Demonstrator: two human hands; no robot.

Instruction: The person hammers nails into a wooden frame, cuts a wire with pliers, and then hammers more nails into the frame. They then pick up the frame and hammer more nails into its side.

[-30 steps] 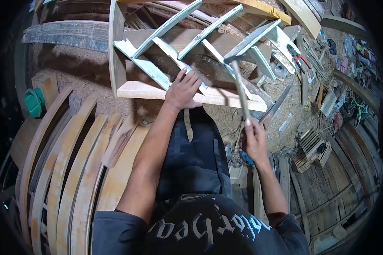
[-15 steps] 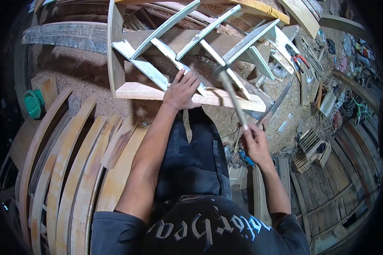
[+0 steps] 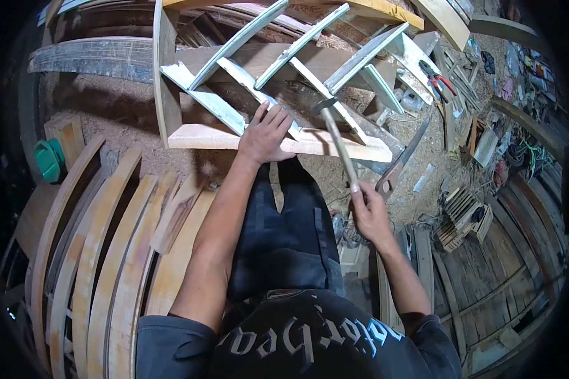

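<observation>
Sawdust (image 3: pixel 107 107) and scrap wood litter the workshop ground, with curved boards (image 3: pixel 117 246) lined up at the left. Nearest are the person's dark shirt (image 3: pixel 259 354) and trousers (image 3: pixel 284 240). The right hand (image 3: pixel 371 213) is closed round the end of the hammer's handle; the hammer (image 3: pixel 338 142) slants forward, its head near a crossing of pale slats (image 3: pixel 348 120). Whether it touches the wood, I cannot tell. The left hand (image 3: pixel 265 134) clasps the near rail (image 3: pixel 202 136) of the frame, fingers over a slat's lower end, thumb at the rail's near edge.

The frame (image 3: pixel 168 76) lies just beyond the knees, slats set slantwise between its rails. It looks stiff and fairly bulky, awkward rather than very heavy; the thick rails seem the best place to take hold, one hand near each end. The slats look thin and rough-edged, likely to split or shift if the frame were lifted by them. The hammer should be head-heavy, best held low on its handle.

Just right of the near rail lies a saw (image 3: pixel 391 180), its blade pointing away. Farther off, red-handled pliers (image 3: pixel 446 85) rest by the frame's right end, and loose offcuts (image 3: pixel 466 81) lie past them.
</observation>
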